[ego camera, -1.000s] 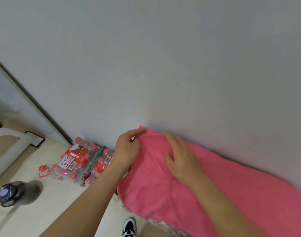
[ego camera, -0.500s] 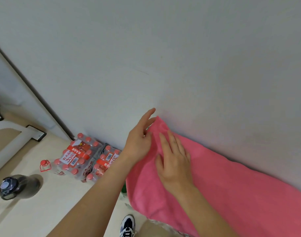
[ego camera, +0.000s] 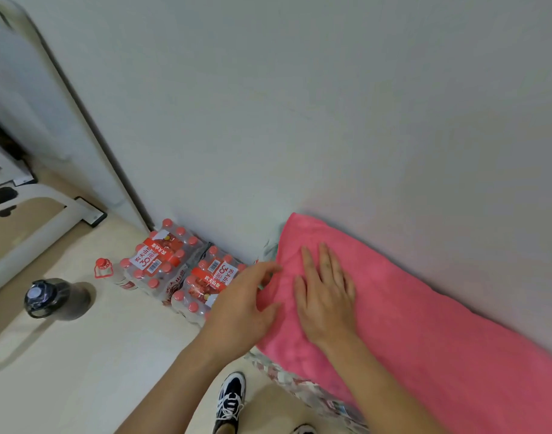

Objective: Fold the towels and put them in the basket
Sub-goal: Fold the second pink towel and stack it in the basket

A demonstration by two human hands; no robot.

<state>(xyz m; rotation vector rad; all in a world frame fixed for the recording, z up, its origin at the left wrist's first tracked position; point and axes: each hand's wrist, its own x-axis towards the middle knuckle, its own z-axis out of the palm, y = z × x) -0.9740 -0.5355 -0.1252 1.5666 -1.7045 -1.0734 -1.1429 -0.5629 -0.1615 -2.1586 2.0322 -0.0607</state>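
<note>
— Which step are we on?
— Flattening the pink towel (ego camera: 425, 324) along the wall (ego camera: 331, 120): our right hand (ego camera: 324, 302) presses it, fingers straight; our left hand (ego camera: 243, 308) pinches its end.
— Next, we reckon, we fold that end across.

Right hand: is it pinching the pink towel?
No, the right hand lies flat on top of the pink towel with its fingers straight.

Towel (ego camera: 425, 324) was fleecy cloth, matt, with a soft nap. Wall (ego camera: 331, 104) looked smooth and matt. Floor (ego camera: 80, 371) was hard and smooth, with a faint sheen. Packs (ego camera: 161, 261) were wrapped in clear, glossy, crinkled plastic. Flask (ego camera: 49, 297) looked like dark translucent plastic, shiny. Shoe (ego camera: 230, 399) had matt woven laces.
</note>
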